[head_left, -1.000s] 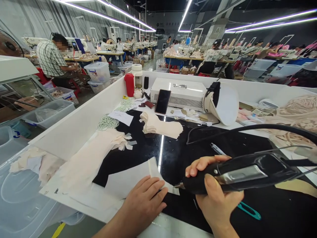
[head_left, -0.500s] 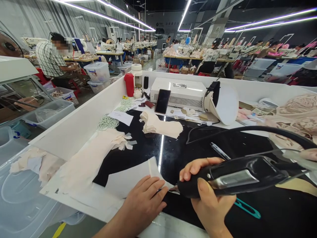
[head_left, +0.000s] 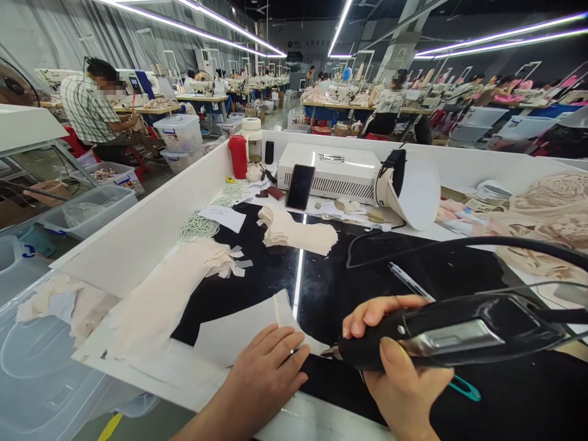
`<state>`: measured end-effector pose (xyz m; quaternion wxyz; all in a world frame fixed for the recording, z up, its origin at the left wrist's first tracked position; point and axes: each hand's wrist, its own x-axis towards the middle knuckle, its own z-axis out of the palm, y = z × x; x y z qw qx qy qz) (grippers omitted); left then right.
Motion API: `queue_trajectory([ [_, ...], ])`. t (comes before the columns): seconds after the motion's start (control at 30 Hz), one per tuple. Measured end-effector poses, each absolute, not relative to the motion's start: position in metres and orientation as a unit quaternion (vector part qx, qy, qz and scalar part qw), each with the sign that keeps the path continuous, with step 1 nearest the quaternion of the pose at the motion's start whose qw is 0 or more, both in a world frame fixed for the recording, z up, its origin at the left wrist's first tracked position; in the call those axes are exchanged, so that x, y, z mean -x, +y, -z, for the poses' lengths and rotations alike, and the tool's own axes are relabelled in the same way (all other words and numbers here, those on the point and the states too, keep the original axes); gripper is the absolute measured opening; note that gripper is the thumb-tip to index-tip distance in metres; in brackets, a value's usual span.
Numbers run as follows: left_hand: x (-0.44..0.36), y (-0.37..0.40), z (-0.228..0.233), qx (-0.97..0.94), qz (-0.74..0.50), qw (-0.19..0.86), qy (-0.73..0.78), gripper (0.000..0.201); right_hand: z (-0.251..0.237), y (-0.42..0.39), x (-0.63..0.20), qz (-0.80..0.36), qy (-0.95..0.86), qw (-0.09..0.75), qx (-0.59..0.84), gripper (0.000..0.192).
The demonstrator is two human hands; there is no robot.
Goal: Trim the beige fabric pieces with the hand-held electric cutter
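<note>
My left hand lies flat with its fingers stretched out over a light, sheet-like piece on the black work surface. In my right hand is a black corded handheld tool, fingers wrapped round its front. Its pointed metal tip meets the right end of the sheet's lower edge; whether it presses in I cannot tell. A teal slotted strip sticks out beyond my right hand. Just above the tool lies a clear pen.
Cream fabric pieces lie in a large stack at left and a smaller stack further back. A phone leans on a white vented box, beside a white cone. The tool's black cable arches at right. A low white wall borders the table.
My right hand and the black tool have shifted a little to the right, the tip sliding along the sheet's edge. My left hand stays almost where it was.
</note>
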<state>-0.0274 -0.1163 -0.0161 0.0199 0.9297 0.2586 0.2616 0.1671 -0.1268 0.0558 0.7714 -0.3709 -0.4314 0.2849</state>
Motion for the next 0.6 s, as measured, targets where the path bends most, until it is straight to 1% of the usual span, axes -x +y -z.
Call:
queue_trajectory([
  [0.13,0.027,-0.116,0.015,-0.929,-0.261,0.022,0.261,0.029,-0.055,-0.126,-0.167,-0.296,-0.436,0.769,0.361,0.023],
  [0.4,0.044,-0.107,-0.003,-0.924,-0.264,0.038,0.273,0.029,-0.052,-0.118,-0.181,-0.296,-0.430,0.777,0.352,0.032],
  [0.5,0.056,-0.100,-0.005,-0.923,-0.263,0.022,0.282,0.032,-0.050,-0.109,-0.188,-0.281,-0.425,0.781,0.361,0.032],
  [0.6,0.061,-0.099,-0.004,-0.929,-0.255,-0.016,0.269,0.036,-0.048,-0.099,-0.193,-0.271,-0.418,0.789,0.360,0.034],
])
